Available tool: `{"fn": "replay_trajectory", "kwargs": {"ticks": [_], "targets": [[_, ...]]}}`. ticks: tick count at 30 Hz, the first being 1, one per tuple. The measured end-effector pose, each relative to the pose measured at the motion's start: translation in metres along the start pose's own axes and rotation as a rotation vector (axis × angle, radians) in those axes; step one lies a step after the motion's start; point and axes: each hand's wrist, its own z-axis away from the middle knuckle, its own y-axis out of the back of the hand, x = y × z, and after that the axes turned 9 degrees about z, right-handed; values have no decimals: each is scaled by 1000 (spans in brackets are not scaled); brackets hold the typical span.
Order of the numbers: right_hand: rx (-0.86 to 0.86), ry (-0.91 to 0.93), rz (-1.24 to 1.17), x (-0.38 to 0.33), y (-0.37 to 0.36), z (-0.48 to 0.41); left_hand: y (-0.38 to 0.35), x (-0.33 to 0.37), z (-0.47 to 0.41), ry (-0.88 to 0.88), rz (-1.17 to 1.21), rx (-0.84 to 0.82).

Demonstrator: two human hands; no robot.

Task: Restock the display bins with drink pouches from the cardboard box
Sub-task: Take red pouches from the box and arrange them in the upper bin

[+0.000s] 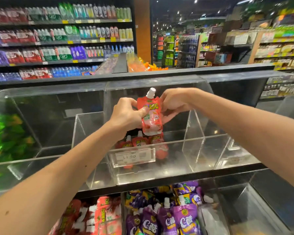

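Observation:
A pink drink pouch (pixel 151 114) with a white cap is held upright above the middle clear acrylic bin (pixel 193 141). My left hand (pixel 126 116) grips its left side, thumb across the front. My right hand (pixel 172 104) pinches its right edge. Under it, at the bottom of that bin, lie a few more pink pouches (pixel 139 141). No cardboard box shows in this view.
A price tag (pixel 132 156) reading 14.90 hangs on the bin's front. Green packs (pixel 5 138) fill the left bin. The lower tier holds purple pouches (pixel 176 216) and red pouches (pixel 100 217). Store shelves of bottles stand behind.

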Motion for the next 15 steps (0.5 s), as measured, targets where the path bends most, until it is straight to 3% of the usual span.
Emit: {"fn": "replay_trajectory", "kwargs": {"ticks": [2, 5, 7, 11, 15], "targets": [[70, 71, 65, -8, 11, 17, -13, -6, -14, 46, -48, -24], [250, 124, 683, -11, 14, 33, -39, -9, -36, 153, -83, -112], [378, 195, 883, -12, 10, 41, -57, -8, -48, 253, -51, -175], [280, 251, 1079, -1, 4, 46, -81, -12, -55, 412, -124, -363], [229, 240, 1201, 11, -4, 44, -98, -35, -61, 439, -219, -468]]}}
